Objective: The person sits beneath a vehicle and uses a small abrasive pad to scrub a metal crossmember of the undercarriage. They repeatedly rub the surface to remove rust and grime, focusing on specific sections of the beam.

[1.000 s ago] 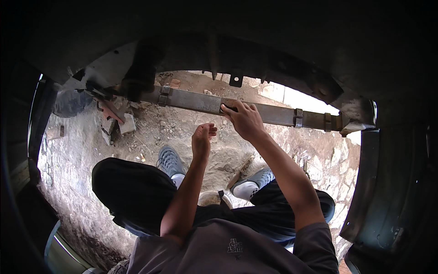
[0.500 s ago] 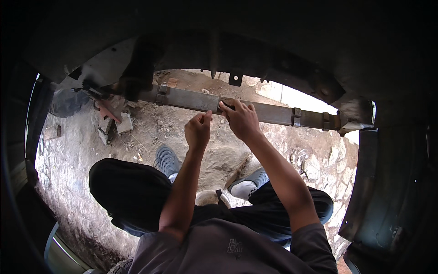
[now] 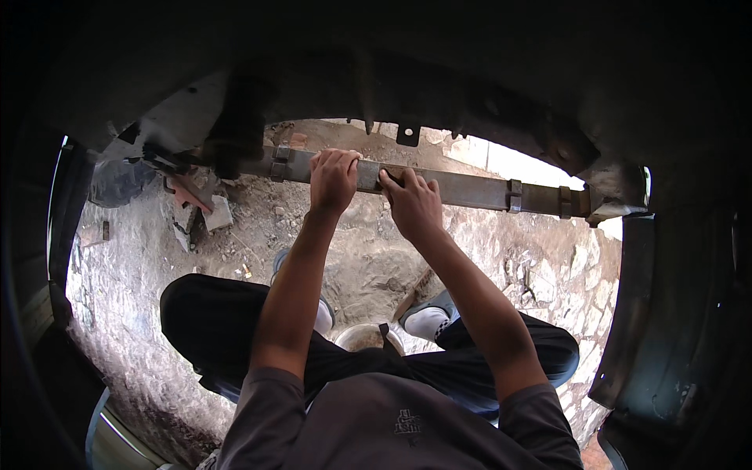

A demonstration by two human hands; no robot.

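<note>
Past nine o'clock, a pale block [image 3: 219,213] lies on the dirt ground [image 3: 251,235]. The steel leaf spring [image 3: 474,190] runs from ten o'clock, under twelve, to nearly three; a clip [image 3: 280,163] wraps it at ten. Toward eleven, the left hand [image 3: 334,178] bends its fingers over the bar, pressed together. Just beside it, toward one, the right hand [image 3: 411,200] touches the bar, thumb and index finger at a small dark patch [image 3: 396,181], possibly a held piece; whether they pinch it, I cannot tell. Its remaining fingers are bent, slightly spread. A second clip [image 3: 514,196] sits past two.
</note>
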